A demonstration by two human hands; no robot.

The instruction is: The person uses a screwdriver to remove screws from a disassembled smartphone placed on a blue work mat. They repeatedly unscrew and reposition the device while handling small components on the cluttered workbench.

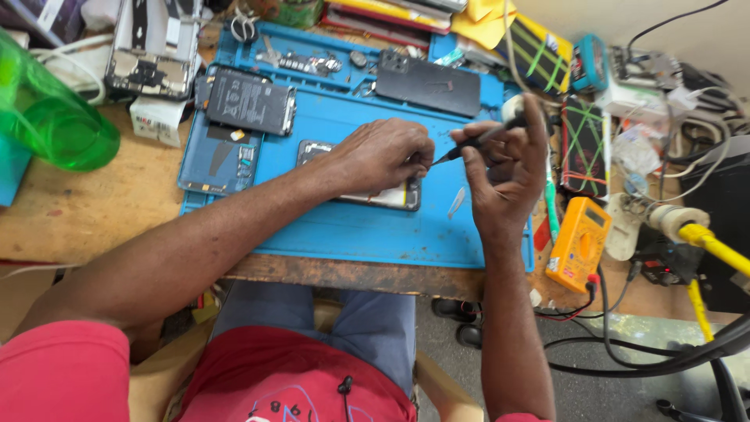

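Note:
My left hand (387, 152) rests palm-down on an opened phone (391, 195) lying on the blue work mat (344, 227), covering most of it. My right hand (504, 160) grips a thin dark tool (476, 141) like a pen, its tip pointing left toward the fingertips of the other hand. A small pale strip (456, 202) lies on the mat just below the tool.
A dark phone battery part (248, 100) and a black phone back cover (428, 84) lie at the mat's far side. An orange multimeter (578, 244) sits right, a green plastic bottle (47, 117) left, tangled cables (664, 156) and a yellow-tipped tool (703, 238) far right.

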